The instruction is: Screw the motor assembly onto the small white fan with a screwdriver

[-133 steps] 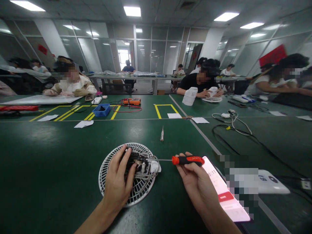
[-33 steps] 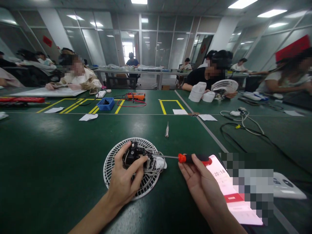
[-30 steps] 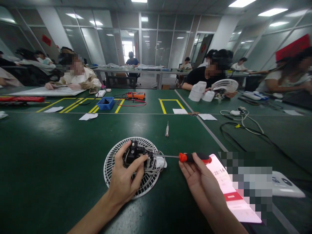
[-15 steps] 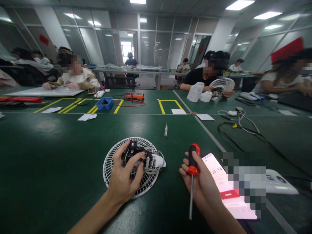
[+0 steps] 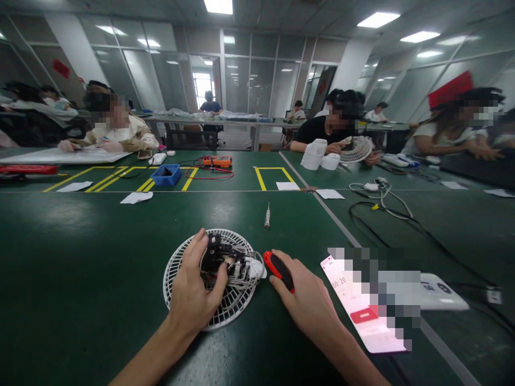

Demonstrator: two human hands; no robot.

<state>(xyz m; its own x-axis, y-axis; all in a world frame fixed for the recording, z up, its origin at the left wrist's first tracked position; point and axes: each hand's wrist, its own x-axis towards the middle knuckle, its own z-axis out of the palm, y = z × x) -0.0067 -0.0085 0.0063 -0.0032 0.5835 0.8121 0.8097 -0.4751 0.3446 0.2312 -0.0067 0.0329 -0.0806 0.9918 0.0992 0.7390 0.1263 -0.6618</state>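
Observation:
A round white fan grille lies flat on the green table. On it sits a black motor assembly with wires and a white plug piece. My left hand rests on the grille, fingers curled round the motor. My right hand is closed on the red and black screwdriver, whose handle end points toward the motor; its shaft is hidden under the hand.
A small screwdriver lies beyond the grille. A lit phone and a white housing lie to my right, with cables behind. A blue tray, a multimeter and papers sit farther back. Other people work at the far edge.
My right hand pulled the screwdriver out of the motor, turned it in the palm and brought it back beside the grille. My left hand stayed on the motor.

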